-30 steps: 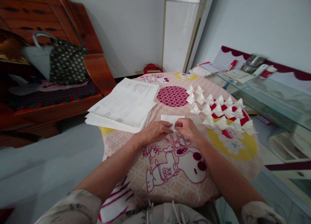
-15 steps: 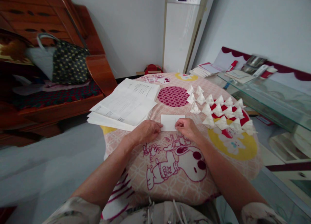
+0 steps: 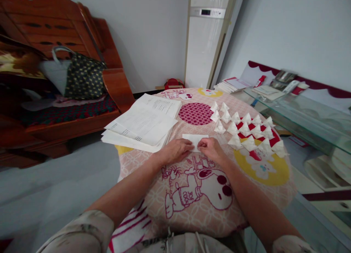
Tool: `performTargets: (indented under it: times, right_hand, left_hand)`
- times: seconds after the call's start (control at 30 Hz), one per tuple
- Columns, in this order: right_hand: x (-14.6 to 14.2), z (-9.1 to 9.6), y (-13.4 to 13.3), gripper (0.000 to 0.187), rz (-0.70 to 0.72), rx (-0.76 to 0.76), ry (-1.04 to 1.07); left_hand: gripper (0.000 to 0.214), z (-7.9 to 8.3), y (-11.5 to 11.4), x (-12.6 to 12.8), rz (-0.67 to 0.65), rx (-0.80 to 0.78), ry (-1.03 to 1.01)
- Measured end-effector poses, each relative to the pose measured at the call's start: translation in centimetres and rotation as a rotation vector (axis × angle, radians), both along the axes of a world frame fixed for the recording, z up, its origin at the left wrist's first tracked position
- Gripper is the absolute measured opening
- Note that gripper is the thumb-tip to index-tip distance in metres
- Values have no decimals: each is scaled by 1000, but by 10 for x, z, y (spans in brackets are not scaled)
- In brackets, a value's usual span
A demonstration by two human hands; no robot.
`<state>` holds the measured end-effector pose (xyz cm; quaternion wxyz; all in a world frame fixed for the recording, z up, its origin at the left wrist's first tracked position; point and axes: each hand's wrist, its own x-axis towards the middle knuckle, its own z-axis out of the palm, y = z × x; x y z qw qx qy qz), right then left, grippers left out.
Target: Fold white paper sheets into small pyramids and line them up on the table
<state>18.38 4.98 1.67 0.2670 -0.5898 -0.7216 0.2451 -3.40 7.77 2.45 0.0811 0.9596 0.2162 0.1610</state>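
A small white paper strip (image 3: 195,139) lies flat on the pink cartoon-print cloth (image 3: 203,201) covering a round table. My left hand (image 3: 177,151) presses its near left edge with fingers curled down. My right hand (image 3: 210,148) pinches the near edge of the same strip beside the left hand, fingers closed on it. Several folded white paper triangles (image 3: 248,130) lie in rows to the right of my hands.
A stack of printed sheets (image 3: 142,125) sits at the table's left edge. A glass tabletop (image 3: 307,114) with booklets and packets stands on the right. A wooden bench (image 3: 55,114) with a dotted bag (image 3: 83,75) is on the left; a white standing unit (image 3: 204,40) is behind.
My left hand slid right along the strip's near edge, back beside my right hand. The strip now shows shorter from front to back. The camera tilted slightly down.
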Motion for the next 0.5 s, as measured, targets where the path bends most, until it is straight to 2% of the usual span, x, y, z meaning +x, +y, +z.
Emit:
performTargets:
  times: [0.2, 0.4, 0.5]
  right_hand:
    - [1, -1, -1, 7, 16, 7, 18]
    - [2, 2, -4, 8, 54, -3, 27]
    - [0, 6, -8, 9, 79, 37, -73]
  left_hand:
    - [43, -13, 1, -9, -42, 41, -56]
    - [25, -19, 10, -11, -21, 2, -196]
    - [22, -14, 8, -10, 6, 8, -216]
